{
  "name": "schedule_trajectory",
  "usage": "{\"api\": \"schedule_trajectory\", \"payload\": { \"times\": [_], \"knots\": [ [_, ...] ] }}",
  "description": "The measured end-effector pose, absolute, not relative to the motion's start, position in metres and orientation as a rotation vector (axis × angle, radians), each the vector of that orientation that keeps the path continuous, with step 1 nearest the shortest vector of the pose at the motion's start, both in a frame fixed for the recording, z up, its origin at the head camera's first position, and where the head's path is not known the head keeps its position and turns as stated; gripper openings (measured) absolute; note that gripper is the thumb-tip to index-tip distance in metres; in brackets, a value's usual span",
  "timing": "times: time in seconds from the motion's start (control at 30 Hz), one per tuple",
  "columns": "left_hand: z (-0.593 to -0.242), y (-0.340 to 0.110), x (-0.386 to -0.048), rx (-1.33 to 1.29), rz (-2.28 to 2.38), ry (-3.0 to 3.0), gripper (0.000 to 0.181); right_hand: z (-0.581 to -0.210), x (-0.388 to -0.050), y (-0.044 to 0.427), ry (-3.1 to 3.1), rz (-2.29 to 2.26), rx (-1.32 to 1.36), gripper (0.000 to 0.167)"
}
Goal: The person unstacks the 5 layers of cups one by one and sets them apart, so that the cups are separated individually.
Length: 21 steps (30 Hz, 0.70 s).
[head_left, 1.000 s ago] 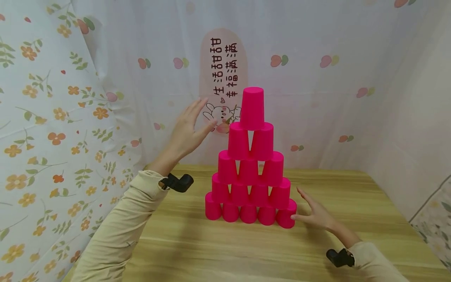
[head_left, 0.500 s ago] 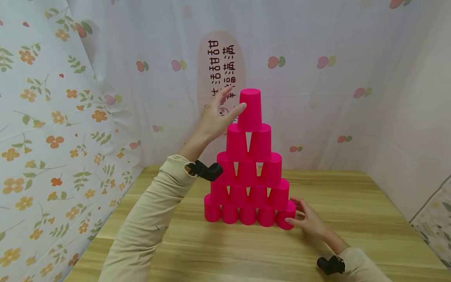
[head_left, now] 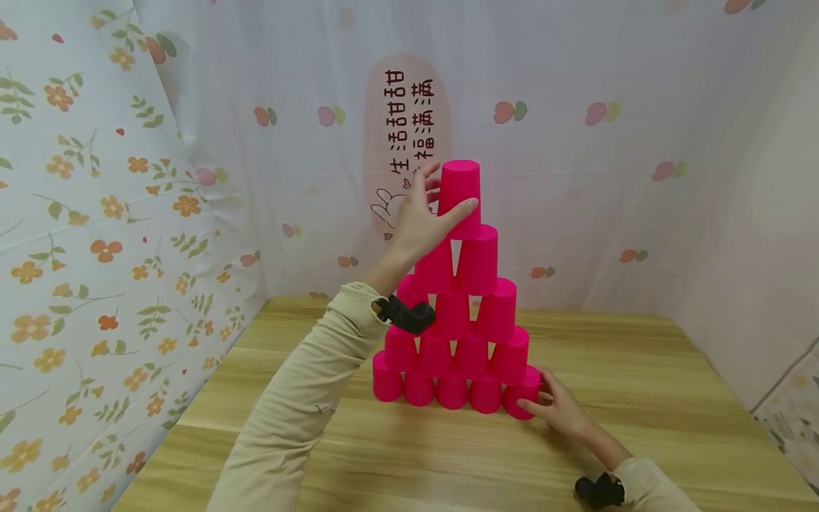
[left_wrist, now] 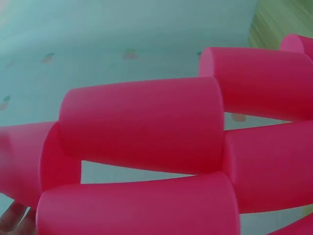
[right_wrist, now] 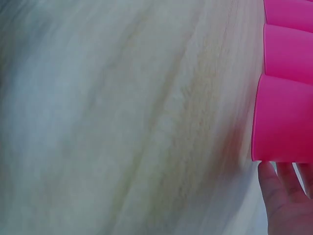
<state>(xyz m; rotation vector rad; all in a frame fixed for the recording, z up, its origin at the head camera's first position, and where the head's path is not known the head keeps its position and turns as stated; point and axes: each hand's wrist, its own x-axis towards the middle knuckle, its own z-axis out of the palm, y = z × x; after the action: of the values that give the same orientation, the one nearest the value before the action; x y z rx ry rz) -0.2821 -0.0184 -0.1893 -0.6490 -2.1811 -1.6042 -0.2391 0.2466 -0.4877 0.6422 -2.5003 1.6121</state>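
Hanging behind the wood-grain table (head_left: 448, 459), printed cloth (head_left: 563, 163) backs pink cups (head_left: 453, 316)

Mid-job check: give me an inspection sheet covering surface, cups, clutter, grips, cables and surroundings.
Surface: wood-grain table.
Job's things: fifteen pink cups, upside down, in a five-row pyramid.
Clutter: nothing seen.
Left grip: thumb and fingers around the top cup; firmness can't be told.
Right grip: thumb and fingers around the end cup of the bottom row, robot's right.
Cables: nothing seen.
Surroundings: patterned cloth behind and at both sides.
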Motion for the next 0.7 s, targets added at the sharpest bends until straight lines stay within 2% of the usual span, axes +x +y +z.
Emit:
{"api": "schedule_trajectory", "payload": {
  "times": [0.43, 0.7],
  "knots": [
    [-0.199, -0.011, -0.284, -0.623, -1.534, -2.113, 0.067, -0.486, -0.24, 0.248, -2.574, 1.577, 0.629, 0.053],
    [-0.184, -0.031, -0.286, -0.649, -1.501, -2.01, 0.065, -0.486, -0.242, 0.249, -2.563, 1.554, 0.619, 0.052]
  ]
}}
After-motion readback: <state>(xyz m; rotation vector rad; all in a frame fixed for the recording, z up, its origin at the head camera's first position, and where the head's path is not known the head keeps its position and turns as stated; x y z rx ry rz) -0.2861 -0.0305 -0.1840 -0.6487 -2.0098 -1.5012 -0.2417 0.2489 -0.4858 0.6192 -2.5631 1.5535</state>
